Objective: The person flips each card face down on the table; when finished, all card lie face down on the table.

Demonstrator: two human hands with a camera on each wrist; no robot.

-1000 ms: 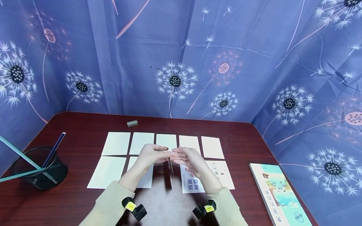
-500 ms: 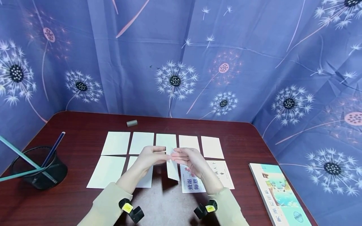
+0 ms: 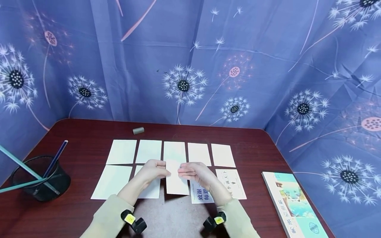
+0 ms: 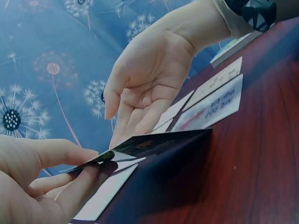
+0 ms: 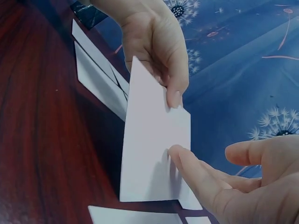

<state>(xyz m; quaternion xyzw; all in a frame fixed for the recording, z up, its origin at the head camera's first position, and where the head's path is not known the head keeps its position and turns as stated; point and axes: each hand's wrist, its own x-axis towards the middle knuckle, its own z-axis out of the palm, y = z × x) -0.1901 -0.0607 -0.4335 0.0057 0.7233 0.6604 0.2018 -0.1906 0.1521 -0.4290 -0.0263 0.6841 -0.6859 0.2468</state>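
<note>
A white card (image 3: 177, 185) is held up over the middle of the table, its pale face upward. My left hand (image 3: 150, 172) pinches its left edge, thumb on top and fingers underneath. In the left wrist view, the underside of the card (image 4: 159, 143) looks dark, with a faint print. My right hand (image 3: 197, 173) has its fingers extended at the card's right edge. In the right wrist view, one fingertip (image 5: 176, 151) of the right hand lies right at the card's pale face, with the thumb standing apart.
White cards lie in two rows, such as one at far left (image 3: 123, 151). Two printed ones, a blue-lettered card (image 3: 202, 195) and a black-lettered card (image 3: 231, 181), lie right. A black mesh pencil cup (image 3: 44, 185), a book (image 3: 297, 205) and a small grey cylinder (image 3: 138, 130) stand around.
The card has turned from edge-on to showing its broad pale face upward. My hands have moved slightly apart and nearer to me, the left still pinching the card.
</note>
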